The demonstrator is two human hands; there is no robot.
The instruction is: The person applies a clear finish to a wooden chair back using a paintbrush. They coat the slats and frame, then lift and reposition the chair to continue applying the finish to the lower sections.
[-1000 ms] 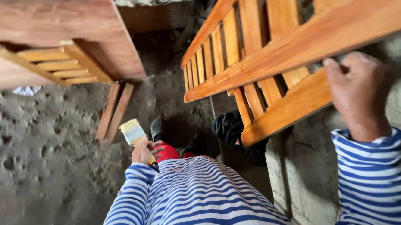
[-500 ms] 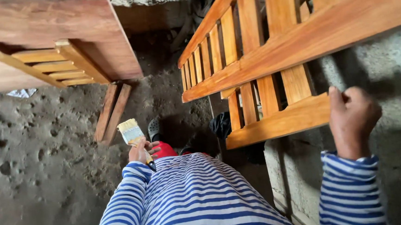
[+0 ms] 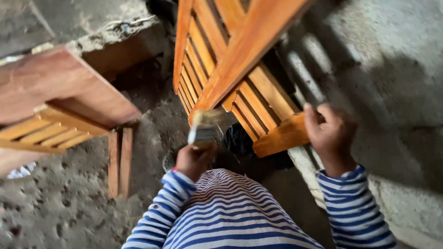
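— Holding anything in your left hand [image 3: 195,159]?

— Yes, a paintbrush [image 3: 203,131]. My fingers are curled round its handle, and the bristles point up and away from me, blurred, right by the lower corner of the slatted wooden frame [image 3: 228,67]. Whether the bristles touch the wood, I cannot tell.

— And your right hand [image 3: 329,133]?

— It is closed on the end of the frame's bottom rail [image 3: 281,136], fingers wrapped over the top edge. The frame is orange-brown with a glossy look, leaning along the rough grey wall [image 3: 408,77] to my right.

— What else is in the head view?

— My blue and white striped sleeves and shirt [image 3: 227,221] fill the bottom. To my left sits a second wooden piece [image 3: 56,98], a broad reddish board with pale slats beneath it. Two short wooden strips [image 3: 120,159] lie side by side on the pitted dirt floor [image 3: 48,217], between that piece and me.
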